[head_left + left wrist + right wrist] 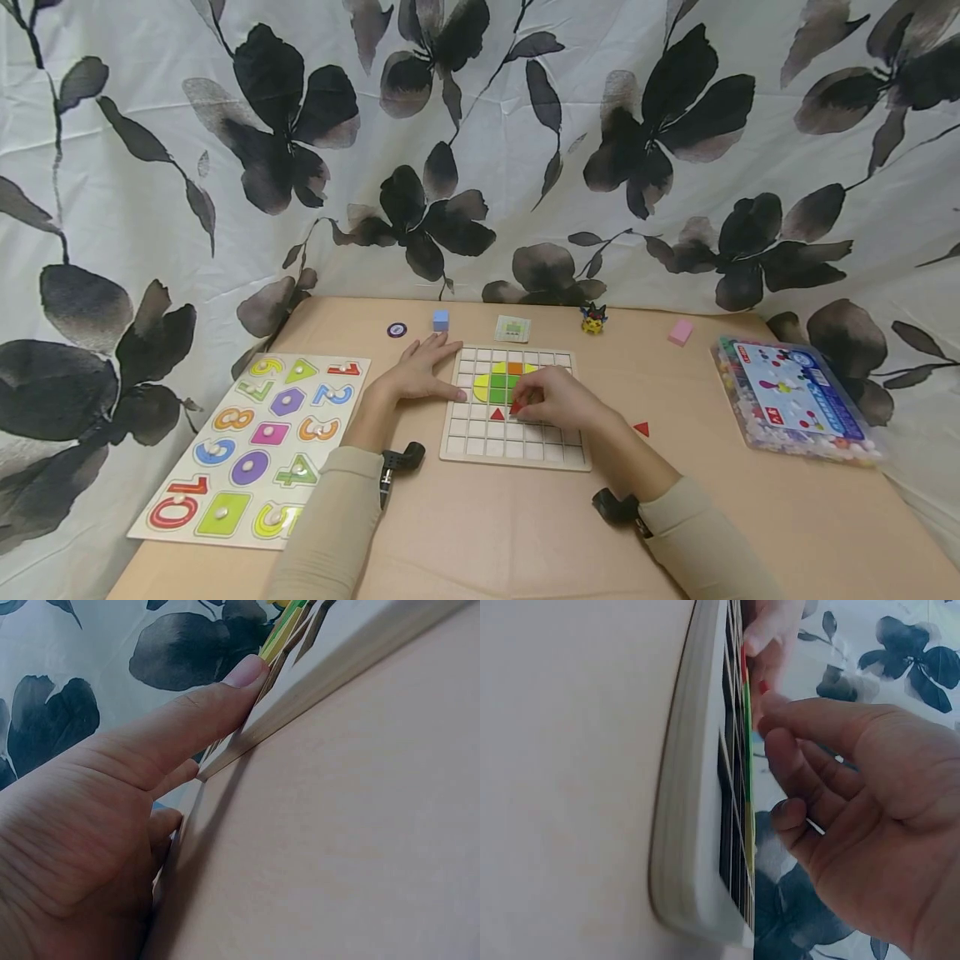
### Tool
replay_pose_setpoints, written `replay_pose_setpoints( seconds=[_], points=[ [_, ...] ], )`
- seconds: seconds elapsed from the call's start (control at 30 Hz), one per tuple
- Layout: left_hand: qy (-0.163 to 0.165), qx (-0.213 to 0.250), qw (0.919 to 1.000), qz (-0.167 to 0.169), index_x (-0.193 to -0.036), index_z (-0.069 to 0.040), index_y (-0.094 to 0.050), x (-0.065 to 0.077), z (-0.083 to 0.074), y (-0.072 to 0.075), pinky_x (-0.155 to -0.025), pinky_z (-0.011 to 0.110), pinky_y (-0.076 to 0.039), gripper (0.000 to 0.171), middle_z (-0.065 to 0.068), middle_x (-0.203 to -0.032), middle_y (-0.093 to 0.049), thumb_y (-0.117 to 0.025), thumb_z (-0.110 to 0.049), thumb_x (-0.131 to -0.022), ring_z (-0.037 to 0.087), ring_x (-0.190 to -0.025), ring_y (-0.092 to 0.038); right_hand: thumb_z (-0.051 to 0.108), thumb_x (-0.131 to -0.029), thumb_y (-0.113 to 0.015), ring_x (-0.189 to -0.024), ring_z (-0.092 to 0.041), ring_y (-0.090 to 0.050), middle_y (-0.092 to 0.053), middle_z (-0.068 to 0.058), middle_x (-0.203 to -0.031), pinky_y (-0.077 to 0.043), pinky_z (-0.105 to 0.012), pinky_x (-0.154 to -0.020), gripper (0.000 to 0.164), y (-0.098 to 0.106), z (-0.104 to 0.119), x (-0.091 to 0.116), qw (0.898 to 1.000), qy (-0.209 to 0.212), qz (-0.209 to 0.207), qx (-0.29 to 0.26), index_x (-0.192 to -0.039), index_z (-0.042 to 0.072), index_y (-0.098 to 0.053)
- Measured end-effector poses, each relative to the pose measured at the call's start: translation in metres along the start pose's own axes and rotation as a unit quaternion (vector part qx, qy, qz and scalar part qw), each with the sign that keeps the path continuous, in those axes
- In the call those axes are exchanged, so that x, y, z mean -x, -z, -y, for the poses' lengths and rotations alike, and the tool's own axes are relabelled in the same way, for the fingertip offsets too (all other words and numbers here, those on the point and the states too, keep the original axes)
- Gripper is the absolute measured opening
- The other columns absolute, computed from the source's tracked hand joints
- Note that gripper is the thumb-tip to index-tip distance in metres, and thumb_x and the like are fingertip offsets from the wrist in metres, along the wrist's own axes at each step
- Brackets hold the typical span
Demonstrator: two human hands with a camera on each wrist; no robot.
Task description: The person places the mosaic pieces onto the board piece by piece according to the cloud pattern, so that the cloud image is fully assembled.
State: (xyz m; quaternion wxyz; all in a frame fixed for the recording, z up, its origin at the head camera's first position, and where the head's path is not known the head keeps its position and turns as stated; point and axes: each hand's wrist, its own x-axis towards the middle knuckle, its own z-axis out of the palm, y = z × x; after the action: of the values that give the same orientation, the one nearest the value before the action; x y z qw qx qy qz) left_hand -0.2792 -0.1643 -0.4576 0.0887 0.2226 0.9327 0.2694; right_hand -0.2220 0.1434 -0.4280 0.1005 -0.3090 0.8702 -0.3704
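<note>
A white grid board (514,461) lies on the table, with green squares (498,381), yellow curved pieces (481,387), an orange square (514,367) and a red triangle (497,414) in its cells. My left hand (417,371) has its fingers spread beside the board, and its thumb (244,673) rests on the near-left edge. Over the board, my right hand (557,397) pinches a small red piece (763,687) between thumb and fingertips, close to the cells right of the red triangle. Its outline is mostly hidden by the fingers. A loose red triangle (641,429) lies to the right of the board.
On the left lies a number-and-shape puzzle board (272,410). Along the back stand a round token (397,330), a blue cube (440,320), a small card (513,328), a toy figure (593,318) and a pink block (680,332). A clear plastic box (798,396) sits right.
</note>
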Motion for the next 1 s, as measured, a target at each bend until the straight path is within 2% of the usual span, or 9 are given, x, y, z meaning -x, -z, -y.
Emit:
replay_pose_setpoints(
  seconds=[0.27,0.7,1.0],
  points=[
    [0.000,-0.002,1.0000,0.002,-0.163,-0.021,-0.036,-0.0006,-0.0002,0.0000,-0.132,0.054,0.003,0.109,0.011,-0.176,-0.012,-0.083,-0.064,-0.074,0.031,-0.164,-0.004,0.006,-0.084,-0.086,-0.079,-0.014,-0.061,-0.071,0.006,-0.084,-0.053,-0.022,-0.068,0.019,-0.0060,-0.0006,-0.0011,1.000,-0.013,0.010,-0.003,-0.101,0.012,-0.078],
    [-0.001,-0.003,1.0000,0.003,-0.163,-0.021,-0.036,-0.0004,-0.0004,-0.0004,-0.132,0.054,0.003,0.109,0.011,-0.176,-0.012,-0.083,-0.064,-0.074,0.030,-0.164,-0.005,0.007,-0.084,-0.086,-0.072,-0.011,-0.055,-0.064,0.005,-0.075,-0.045,-0.019,-0.062,0.015,-0.0072,-0.0036,0.0002,1.000,0.009,0.021,0.007,-0.097,0.011,-0.078],
    [-0.001,0.001,1.0000,0.001,-0.163,-0.020,-0.037,0.0002,-0.0008,0.0001,-0.132,0.055,0.002,0.109,0.012,-0.176,-0.013,-0.083,-0.063,-0.074,0.032,-0.164,-0.005,0.009,-0.087,-0.084,-0.070,-0.010,-0.054,-0.062,0.005,-0.074,-0.043,-0.020,-0.062,0.014,-0.0071,-0.0051,0.0002,0.999,0.014,0.031,0.014,-0.099,0.010,-0.079]
  ],
)
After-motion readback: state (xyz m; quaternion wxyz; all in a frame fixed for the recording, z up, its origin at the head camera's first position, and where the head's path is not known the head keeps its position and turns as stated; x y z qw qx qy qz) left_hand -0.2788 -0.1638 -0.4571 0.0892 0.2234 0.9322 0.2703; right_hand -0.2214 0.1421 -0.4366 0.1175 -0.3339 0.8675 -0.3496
